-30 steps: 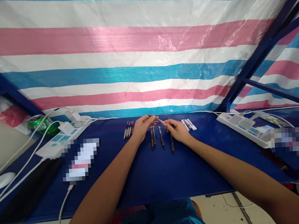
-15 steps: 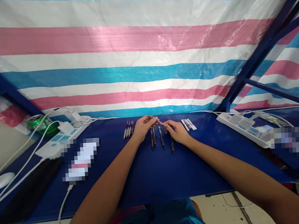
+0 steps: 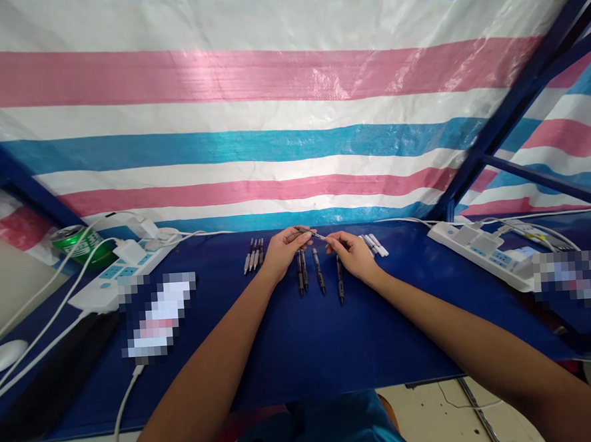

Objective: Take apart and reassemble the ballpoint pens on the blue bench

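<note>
The blue table (image 3: 333, 352) is looking smooth, so things could be rolling if a wrist is bumping them. The left hand (image 3: 280, 254) is bending its thumb and fingers nearly closed, gripping the held pen (image 3: 303, 230) above the table, between both hands. The right hand (image 3: 355, 256) is pinching the other end with its fingertips almost together. If the two hands are pulling crooked, the thin part could be bending. If one pinch is going loose, the pen could be dropping onto the pair of dark pens (image 3: 303, 272) or the middle dark pen (image 3: 319, 273) below. A low right hand could also be knocking the lone dark pen (image 3: 340, 281) just under it. The thin shiny end (image 3: 319, 236) is looking small and blurry, so maybe it is belonging to the pen, or maybe it is a loose piece.

Since half a second ago, the right hand is sitting a bit higher and more to the right, now hiding part of the white pens (image 3: 378, 244). The held pen is lying a little flatter. The dark pens on the table are staying put.
</note>
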Tool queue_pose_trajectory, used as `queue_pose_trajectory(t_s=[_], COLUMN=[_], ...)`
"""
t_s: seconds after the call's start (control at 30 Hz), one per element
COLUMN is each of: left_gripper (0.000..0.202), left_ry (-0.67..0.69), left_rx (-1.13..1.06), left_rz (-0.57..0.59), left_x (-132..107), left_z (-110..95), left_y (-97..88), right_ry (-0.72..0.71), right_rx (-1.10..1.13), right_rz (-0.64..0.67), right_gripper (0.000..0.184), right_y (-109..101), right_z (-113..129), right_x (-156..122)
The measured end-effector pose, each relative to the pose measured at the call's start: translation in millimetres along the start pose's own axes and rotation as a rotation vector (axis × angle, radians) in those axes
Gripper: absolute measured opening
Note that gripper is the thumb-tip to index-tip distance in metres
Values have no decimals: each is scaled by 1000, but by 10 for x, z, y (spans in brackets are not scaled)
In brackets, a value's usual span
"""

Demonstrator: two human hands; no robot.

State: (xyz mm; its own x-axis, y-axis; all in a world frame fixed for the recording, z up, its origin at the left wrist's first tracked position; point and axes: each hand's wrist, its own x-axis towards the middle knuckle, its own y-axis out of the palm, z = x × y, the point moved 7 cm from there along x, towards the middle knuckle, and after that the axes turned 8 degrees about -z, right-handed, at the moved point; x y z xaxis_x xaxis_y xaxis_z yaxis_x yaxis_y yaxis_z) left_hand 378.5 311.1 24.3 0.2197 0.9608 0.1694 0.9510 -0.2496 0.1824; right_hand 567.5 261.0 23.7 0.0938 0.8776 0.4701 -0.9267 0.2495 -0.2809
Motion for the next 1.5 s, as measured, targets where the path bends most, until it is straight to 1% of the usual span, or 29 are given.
queue_pose_trajectory(t_s=[0.2, 0.33, 0.43, 0.53, 0.63, 0.8, 0.83, 0.93, 1.0, 1.1, 1.17, 1.27, 1.37, 1.5], left_gripper=[37, 36, 37, 40, 41, 40, 40, 40, 40, 39, 42, 46, 45, 42], left_ry=[11, 18, 25, 23, 24, 38, 38, 33, 31, 35, 26, -13, -41, -43], left_rx=[1, -25, -32, -33, -36, -26, -26, -37, -46, -82, -123, -166, -196, -189], left_rz=[-65, -72, -77, -84, -111, -93, -91, -110, -124, -122, -108, -64, -35, -52], left_x=[39, 45, 40, 37, 35, 30, 30, 31, 32, 32, 30, 23, 15, 21], left_z=[40, 38, 26, 19, 16, 11, 12, 18, 22, 14, 5, -6, -17, -9], left_y=[-58, -65, -65, -63, -78, -68, -66, -80, -91, -98, -94, -70, -53, -66], right_ry=[-51, -43, -21, -37, -52, 24, 22, -24, -31, 27, 60, 69, 87, 90], right_rx=[49, 39, 41, 43, 37, 109, 106, 56, 36, 94, 129, 95, 85, 85], right_rz=[-59, -20, 5, -61, -121, 3, 3, -71, -98, -58, -26, 10, 43, 60], right_gripper=[37, 33, 35, 35, 39, 38, 38, 38, 39, 39, 41, 50, 61, 62], right_y=[-12, 13, 23, -16, -49, 28, 27, -20, -34, -4, 12, 19, 35, 53], right_z=[87, 105, 78, 53, 42, 24, 28, 44, 35, -2, -2, 28, 32, 20], right_x=[-17, -64, -65, -31, -10, -29, -31, -19, -12, -15, -23, -32, -38, -43])
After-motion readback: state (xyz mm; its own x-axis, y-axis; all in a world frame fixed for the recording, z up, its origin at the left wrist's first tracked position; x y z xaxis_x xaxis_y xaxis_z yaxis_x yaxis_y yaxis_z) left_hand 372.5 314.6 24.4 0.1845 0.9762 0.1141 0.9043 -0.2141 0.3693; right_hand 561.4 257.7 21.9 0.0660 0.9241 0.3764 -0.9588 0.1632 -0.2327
